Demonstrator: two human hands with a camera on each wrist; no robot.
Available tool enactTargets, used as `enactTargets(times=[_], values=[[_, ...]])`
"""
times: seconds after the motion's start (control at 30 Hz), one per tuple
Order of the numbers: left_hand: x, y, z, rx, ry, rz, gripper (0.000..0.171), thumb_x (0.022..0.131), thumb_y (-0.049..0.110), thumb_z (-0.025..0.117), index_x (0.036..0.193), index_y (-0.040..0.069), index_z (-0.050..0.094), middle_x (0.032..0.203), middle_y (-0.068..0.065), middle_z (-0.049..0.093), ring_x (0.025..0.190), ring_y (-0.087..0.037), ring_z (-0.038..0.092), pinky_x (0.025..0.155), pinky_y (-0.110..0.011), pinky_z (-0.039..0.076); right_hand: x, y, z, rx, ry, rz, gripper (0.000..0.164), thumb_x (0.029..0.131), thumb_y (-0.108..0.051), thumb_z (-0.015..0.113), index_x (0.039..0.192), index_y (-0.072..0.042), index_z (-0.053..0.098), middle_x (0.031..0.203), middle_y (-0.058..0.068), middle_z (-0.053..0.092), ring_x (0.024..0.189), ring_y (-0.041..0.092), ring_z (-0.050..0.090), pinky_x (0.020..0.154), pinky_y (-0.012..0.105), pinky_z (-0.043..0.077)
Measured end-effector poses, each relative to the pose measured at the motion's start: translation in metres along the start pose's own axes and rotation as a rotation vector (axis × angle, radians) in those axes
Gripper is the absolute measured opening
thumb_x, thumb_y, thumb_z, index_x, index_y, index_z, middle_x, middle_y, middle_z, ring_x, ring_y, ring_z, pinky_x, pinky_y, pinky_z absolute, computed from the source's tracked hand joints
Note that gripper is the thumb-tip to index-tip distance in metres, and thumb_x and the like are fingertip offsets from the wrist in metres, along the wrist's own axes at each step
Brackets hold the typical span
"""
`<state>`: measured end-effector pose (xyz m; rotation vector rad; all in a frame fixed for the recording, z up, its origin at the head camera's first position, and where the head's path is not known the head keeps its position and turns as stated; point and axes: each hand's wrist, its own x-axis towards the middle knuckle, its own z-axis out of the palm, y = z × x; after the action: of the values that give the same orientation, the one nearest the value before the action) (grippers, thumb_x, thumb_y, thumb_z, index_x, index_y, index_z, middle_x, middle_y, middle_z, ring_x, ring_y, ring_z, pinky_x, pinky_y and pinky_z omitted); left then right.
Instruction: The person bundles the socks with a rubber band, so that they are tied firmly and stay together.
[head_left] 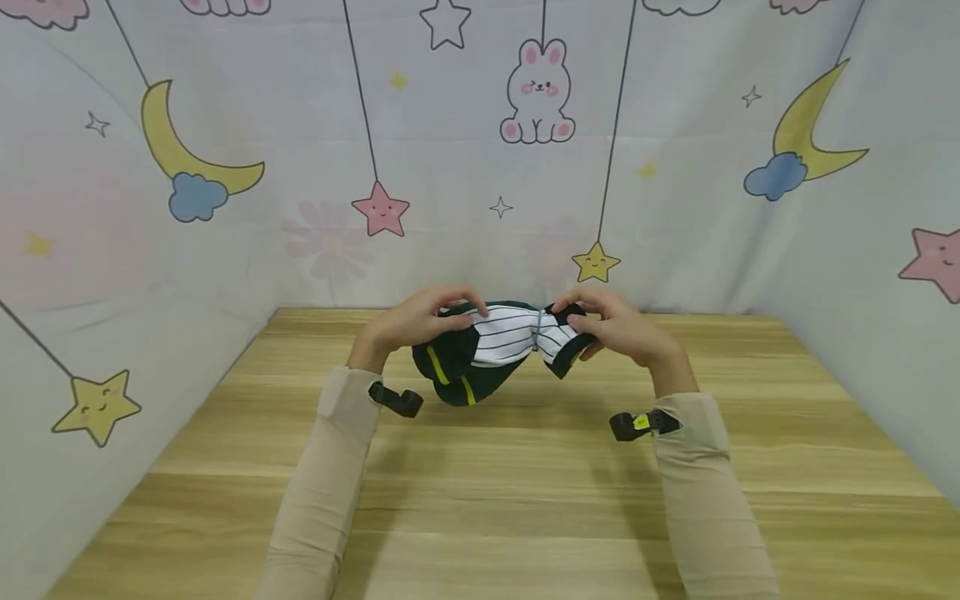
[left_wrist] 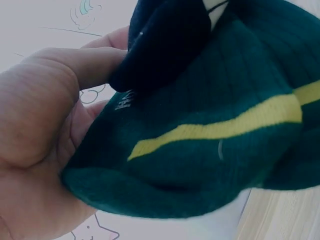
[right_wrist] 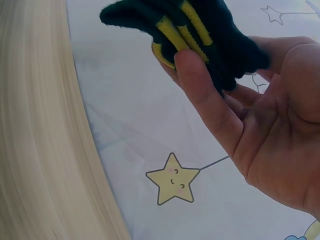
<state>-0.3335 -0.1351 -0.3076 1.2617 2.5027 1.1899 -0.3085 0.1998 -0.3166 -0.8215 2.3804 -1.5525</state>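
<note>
Held up above the table is a bundle of socks (head_left: 506, 333), white with dark pinstripes, dark green with yellow bands, and black at the ends. A thin light-blue band (head_left: 538, 327) cinches it nearer its right end. My left hand (head_left: 408, 321) grips the wide left end, thumb and fingers on the dark cloth. In the left wrist view that end shows green knit with a yellow stripe (left_wrist: 215, 125) and small white lettering. My right hand (head_left: 630, 329) pinches the short right end, where folded green and yellow edges (right_wrist: 182, 37) show between its fingers in the right wrist view.
Below the hands lies a wood-grain tabletop (head_left: 510, 500). A white cloth backdrop (head_left: 465, 150) printed with moons, stars and a rabbit closes off the back and both sides. Black wrist cameras (head_left: 405, 403) are strapped over the beige sleeves (head_left: 315, 492).
</note>
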Motion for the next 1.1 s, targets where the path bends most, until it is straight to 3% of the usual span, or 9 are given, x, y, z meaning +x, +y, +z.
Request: enactTargets(times=[0.23,0.57,0.9,1.1], values=[[0.001,-0.003,0.002,0.022,-0.055,-0.008,0.018,0.103,0.011,0.056,0.117,0.016,0.066,0.129,-0.003,0.061,0.139,-0.026,0.043,0.116,-0.050,0.027,0.000,0.006,0.001,0.012,-0.086,0.064,0.026,0.103,-0.011,0.056,0.128,-0.003,0.053,0.129,0.026,0.049,0.092,0.032,0.066,0.071,0.049,0.058],[0.003,-0.011,0.006,0.062,-0.116,-0.018,0.019,0.103,0.011,0.056,0.119,0.015,0.067,0.127,-0.004,0.063,0.121,-0.022,0.053,0.106,-0.046,0.040,0.000,0.010,0.003,-0.003,-0.124,0.127,0.029,0.097,-0.012,0.066,0.124,-0.004,0.056,0.125,0.024,0.054,0.095,0.033,0.064,0.071,0.051,0.058],[0.006,-0.016,0.012,0.056,-0.198,-0.011,0.022,0.103,0.008,0.055,0.120,0.013,0.068,0.127,-0.003,0.065,0.123,-0.020,0.054,0.106,-0.042,0.041,0.000,0.017,0.005,-0.011,-0.179,0.147,0.007,0.100,-0.005,0.057,0.106,-0.001,0.055,0.118,0.020,0.056,0.088,0.029,0.063,0.071,0.058,0.056],[0.008,-0.020,0.016,0.042,-0.256,-0.023,0.024,0.102,0.005,0.056,0.123,0.010,0.068,0.128,-0.004,0.065,0.124,-0.019,0.054,0.107,-0.040,0.040,0.001,0.022,0.007,-0.041,-0.222,0.159,0.007,0.100,-0.003,0.055,0.102,0.000,0.061,0.110,0.017,0.057,0.084,0.026,0.063,0.074,0.061,0.055]])
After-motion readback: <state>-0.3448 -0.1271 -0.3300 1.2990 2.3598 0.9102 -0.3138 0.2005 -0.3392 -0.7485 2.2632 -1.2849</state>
